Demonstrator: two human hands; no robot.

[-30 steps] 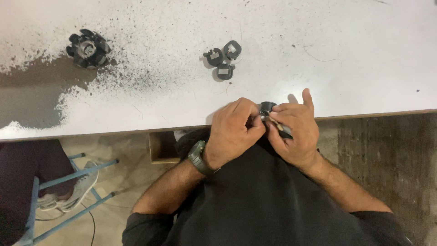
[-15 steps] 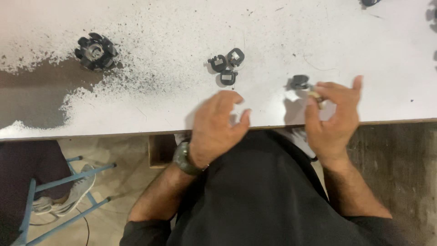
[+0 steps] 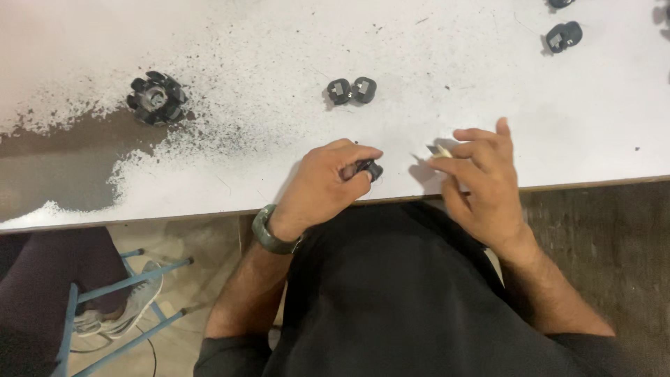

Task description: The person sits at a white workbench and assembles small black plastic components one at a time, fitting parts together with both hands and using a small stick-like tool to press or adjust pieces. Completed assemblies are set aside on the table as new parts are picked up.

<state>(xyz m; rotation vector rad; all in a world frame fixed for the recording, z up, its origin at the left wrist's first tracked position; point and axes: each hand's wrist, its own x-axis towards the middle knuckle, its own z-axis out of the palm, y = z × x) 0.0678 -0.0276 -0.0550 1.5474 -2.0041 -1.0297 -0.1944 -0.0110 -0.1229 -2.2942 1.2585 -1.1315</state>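
My left hand [image 3: 322, 181] rests on the white table [image 3: 453, 77] near its front edge, fingers closed around a small black round part [image 3: 369, 168]. My right hand [image 3: 478, 174] hovers just to the right of it, pinching a small pale, thin blade-like tool [image 3: 440, 150] between thumb and fingers. Two similar small black parts [image 3: 352, 91] lie side by side on the table beyond my left hand.
A larger black toothed ring part [image 3: 156, 98] sits at the left on a worn dark patch of tabletop. More small black parts [image 3: 562, 36] lie at the far right. A blue stool frame [image 3: 105, 307] and another person's shoe [image 3: 125, 307] show under the table at left.
My hands were together at the table edge working one part. They separated; the left hand now grips a black part on the table, and the right holds the small tool apart.
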